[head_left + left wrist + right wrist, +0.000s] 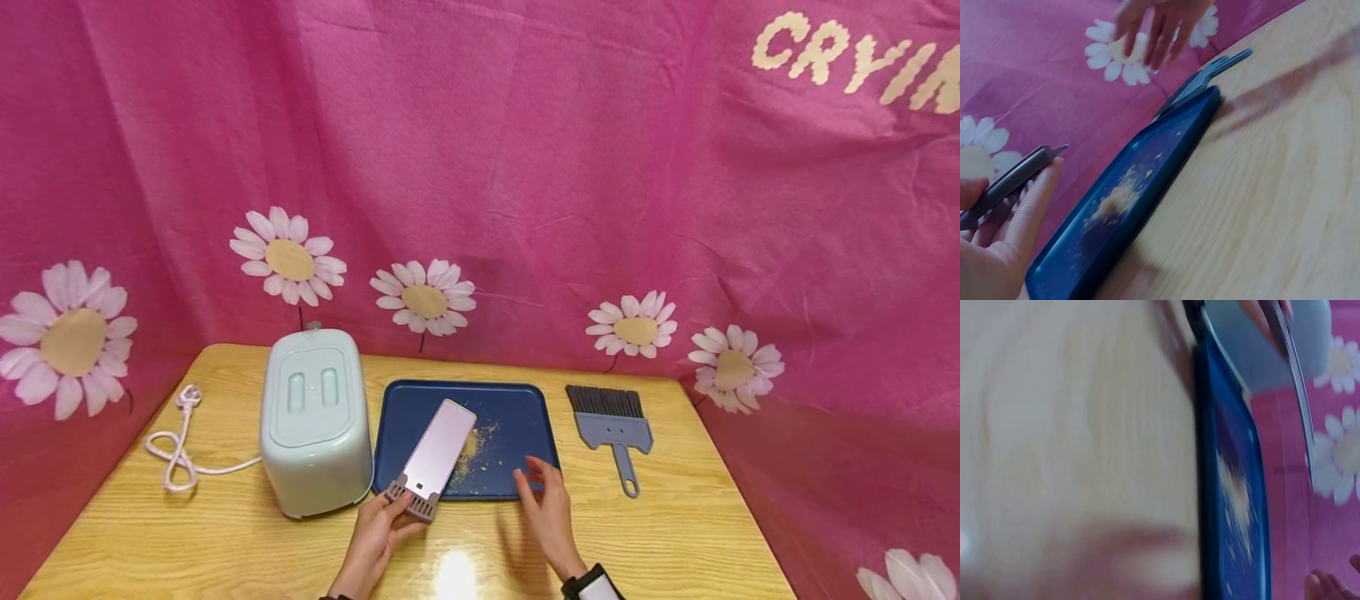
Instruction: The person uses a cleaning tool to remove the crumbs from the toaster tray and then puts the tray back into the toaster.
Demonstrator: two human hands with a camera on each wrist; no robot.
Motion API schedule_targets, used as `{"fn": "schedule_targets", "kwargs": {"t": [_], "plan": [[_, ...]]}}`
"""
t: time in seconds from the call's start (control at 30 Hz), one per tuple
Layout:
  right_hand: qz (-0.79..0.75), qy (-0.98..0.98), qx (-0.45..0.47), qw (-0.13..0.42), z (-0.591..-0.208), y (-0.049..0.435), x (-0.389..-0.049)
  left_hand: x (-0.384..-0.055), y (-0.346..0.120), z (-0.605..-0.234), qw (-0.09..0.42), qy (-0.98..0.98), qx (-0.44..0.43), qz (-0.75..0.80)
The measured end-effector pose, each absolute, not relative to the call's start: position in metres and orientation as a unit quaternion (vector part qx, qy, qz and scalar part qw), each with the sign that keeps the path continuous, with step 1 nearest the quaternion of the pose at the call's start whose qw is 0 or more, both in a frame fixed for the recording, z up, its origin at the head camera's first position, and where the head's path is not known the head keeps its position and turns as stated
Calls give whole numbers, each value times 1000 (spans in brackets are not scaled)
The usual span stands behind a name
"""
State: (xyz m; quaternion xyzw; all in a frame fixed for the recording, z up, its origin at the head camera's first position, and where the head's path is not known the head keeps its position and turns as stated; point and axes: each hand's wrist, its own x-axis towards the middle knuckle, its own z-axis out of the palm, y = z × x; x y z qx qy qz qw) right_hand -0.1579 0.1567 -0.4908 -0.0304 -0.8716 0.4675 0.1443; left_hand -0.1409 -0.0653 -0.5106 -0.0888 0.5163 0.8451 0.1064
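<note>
My left hand grips the slotted brown-grey end of a toaster crumb tray, thumb on top. Its flat shiny plate slants over the left part of a dark blue serving tray. Yellowish crumbs lie scattered on the blue tray; the left wrist view shows the crumb pile too, with the held piece edge-on above the tray. Near the blue tray's front right corner, my right hand hovers with loosely bent fingers and holds nothing.
A pale mint toaster with a lidded top stands just left of the blue tray. Its white cord and plug lie on the wood table. To the right lies a grey-blue brush with black bristles. Pink cloth hangs behind.
</note>
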Motion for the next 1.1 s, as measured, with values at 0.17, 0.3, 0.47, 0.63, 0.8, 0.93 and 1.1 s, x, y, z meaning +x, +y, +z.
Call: {"fn": "schedule_targets", "kwargs": {"t": [0.17,0.3,0.47,0.63,0.8,0.93,1.1], "plan": [[564,-815,-52,124,-499,121,-139,-139,-54,-511,109,500,-81,855],[678,-730,-47,75,-507,99,-129,-137,-46,-509,98,494,-77,861],[782,-620,-59,-29,-512,85,-125,-137,-37,-507,96,487,-76,865],[838,-533,-67,-92,-508,74,-122,-134,-30,-505,96,482,-69,868],[857,-509,-48,-69,-508,62,-120,-132,-25,-504,93,482,-68,868],[863,-502,-42,-36,-509,59,-120,-131,-22,-505,93,483,-65,868],[850,-524,-47,-20,-511,61,-120,-130,-18,-507,96,479,-65,870]]}}
